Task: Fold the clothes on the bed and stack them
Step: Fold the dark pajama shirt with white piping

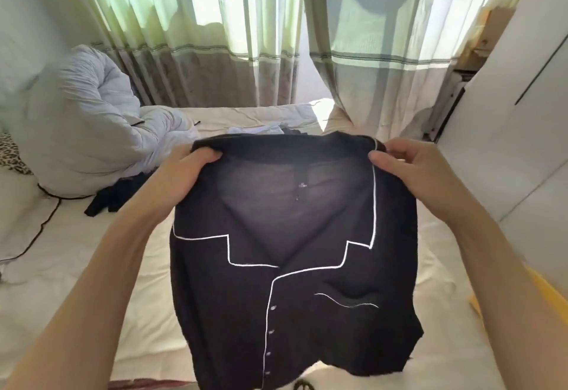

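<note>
Hanging from both hands' (184, 171) (408, 165) grip, black shirt (295, 282).

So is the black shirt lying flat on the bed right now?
No, the black shirt hangs in the air above the bed, pinched at its shoulders by the left hand and the right hand.

Black shirt (295, 282): thin matt cloth, sheer where light passes near the collar, edged with smooth white piping, small glossy buttons. Bed (92, 282): cream cloth, matt, lightly creased. Quilt (80, 119): pale puffy cloth, stitched in ridges. Curtains (215, 36): thin translucent fabric, greenish, banded grey. Wardrobe (522, 128): smooth white panel, faint sheen.
</note>
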A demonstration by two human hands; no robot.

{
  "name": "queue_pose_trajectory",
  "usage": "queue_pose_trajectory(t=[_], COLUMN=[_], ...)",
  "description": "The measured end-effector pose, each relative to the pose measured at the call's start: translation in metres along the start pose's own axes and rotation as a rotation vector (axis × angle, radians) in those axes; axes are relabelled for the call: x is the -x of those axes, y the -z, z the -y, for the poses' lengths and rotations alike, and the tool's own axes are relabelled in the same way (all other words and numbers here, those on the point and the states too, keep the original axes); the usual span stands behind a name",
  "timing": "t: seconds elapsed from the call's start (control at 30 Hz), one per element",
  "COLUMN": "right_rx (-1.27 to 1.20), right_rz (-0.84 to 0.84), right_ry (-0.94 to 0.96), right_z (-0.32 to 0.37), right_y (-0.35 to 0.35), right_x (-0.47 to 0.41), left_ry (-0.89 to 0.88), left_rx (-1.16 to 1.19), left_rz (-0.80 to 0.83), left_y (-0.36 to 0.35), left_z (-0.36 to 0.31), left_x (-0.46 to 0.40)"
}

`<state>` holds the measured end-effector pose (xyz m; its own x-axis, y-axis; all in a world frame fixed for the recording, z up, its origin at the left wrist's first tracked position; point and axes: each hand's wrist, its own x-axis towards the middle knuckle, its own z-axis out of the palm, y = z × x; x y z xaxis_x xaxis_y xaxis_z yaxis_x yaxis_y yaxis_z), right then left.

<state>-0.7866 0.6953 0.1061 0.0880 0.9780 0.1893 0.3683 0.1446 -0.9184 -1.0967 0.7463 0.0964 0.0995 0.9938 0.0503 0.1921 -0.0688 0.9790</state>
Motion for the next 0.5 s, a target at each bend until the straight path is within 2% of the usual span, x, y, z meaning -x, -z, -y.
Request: queue_pose_trajectory(t=[0.07, 0.2, 0.33, 0.4, 0.5], right_rx=[0.105, 0.209, 0.303, 0.340, 0.377], right_rz=[-0.070, -0.052, -0.039, -0.052, -0.015], right_ry=[0.024, 0.006, -0.034, -0.039, -0.141], right_z=[-0.023, -0.089, -0.158, -0.194, -0.256], right_y=[-0.010, -0.029, -0.046, -0.058, -0.088], right_x=[-0.031, -0.094, -0.183, -0.233, -0.290], left_ry=[-0.009, -0.017, 0.069, 0.139, 0.213], left_rx=[-0.166, -0.457, -0.711, -0.742, -0.589], left_rz=[-0.019, -0.022, -0.079, -0.095, -0.010], left_y=[-0.011, -0.033, -0.059, -0.076, -0.093], left_z=[0.015, 0.070, 0.124, 0.151, 0.207], left_x=[-0.027, -0.091, -0.184, -0.235, -0.285])
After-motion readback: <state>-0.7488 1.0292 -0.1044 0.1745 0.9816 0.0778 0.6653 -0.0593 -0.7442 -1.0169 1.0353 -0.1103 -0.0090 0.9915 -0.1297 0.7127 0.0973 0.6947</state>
